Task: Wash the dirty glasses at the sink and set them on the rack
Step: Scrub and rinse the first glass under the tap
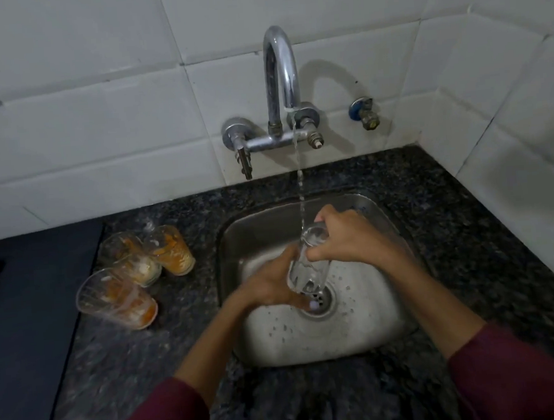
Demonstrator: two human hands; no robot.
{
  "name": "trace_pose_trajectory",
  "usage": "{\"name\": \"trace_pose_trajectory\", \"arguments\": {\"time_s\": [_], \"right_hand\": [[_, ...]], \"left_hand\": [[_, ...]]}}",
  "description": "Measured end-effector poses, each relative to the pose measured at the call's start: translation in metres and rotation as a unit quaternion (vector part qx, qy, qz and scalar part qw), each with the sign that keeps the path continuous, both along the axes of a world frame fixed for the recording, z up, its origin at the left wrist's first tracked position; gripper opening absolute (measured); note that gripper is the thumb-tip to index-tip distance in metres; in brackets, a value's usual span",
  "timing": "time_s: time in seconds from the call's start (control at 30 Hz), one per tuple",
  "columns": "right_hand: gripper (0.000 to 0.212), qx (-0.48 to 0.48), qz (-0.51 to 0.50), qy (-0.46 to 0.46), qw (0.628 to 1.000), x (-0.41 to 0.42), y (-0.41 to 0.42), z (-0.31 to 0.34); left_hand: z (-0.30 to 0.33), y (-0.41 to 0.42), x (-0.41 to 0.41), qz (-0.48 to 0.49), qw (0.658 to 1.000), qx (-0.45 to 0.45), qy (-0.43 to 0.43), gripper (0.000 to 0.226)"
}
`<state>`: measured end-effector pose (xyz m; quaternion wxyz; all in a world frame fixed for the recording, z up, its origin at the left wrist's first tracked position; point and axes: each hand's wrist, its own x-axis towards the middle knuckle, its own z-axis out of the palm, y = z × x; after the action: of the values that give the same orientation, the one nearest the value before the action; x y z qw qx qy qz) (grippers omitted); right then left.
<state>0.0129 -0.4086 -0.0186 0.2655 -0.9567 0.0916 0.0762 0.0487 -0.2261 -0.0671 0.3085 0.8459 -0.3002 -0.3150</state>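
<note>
White wall tiles (99, 124) behind; blue-handled angle valve (364, 112) on wall at right; speckled dark granite countertop (466, 213); dark cooktop (30, 309) at left.

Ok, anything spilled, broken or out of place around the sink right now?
Nothing broken or spilled. Three dirty glasses stand upright on the counter left of the sink. Both hands, left hand and right hand, hold the glass under the running tap.
</note>
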Motion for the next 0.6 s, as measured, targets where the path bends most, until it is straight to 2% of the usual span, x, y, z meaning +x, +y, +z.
{"name": "trace_pose_trajectory", "arguments": {"time_s": [0.1, 0.17, 0.33, 0.5, 0.6], "right_hand": [[0.078, 0.073, -0.029, -0.020, 0.997, 0.000, 0.015, -0.008], [0.075, 0.133, -0.053, -0.043, 0.989, -0.003, 0.024, -0.017], [0.062, 0.217, -0.082, -0.101, 0.967, -0.010, 0.053, -0.032], [0.062, 0.182, -0.086, -0.175, 0.964, 0.013, 0.102, -0.003], [0.067, 0.145, -0.072, -0.242, 0.957, 0.041, 0.155, 0.030]], "left_hand": [[-0.013, -0.006, -0.016, 0.160, 0.980, -0.117, -0.033, 0.063], [-0.016, -0.004, -0.019, 0.212, 0.963, -0.165, -0.030, 0.056], [-0.018, 0.015, -0.015, 0.210, 0.955, -0.209, -0.030, 0.060], [0.010, 0.068, 0.003, 0.188, 0.948, -0.250, -0.055, 0.067], [0.042, 0.135, 0.012, 0.243, 0.908, -0.333, -0.071, 0.049]]}}
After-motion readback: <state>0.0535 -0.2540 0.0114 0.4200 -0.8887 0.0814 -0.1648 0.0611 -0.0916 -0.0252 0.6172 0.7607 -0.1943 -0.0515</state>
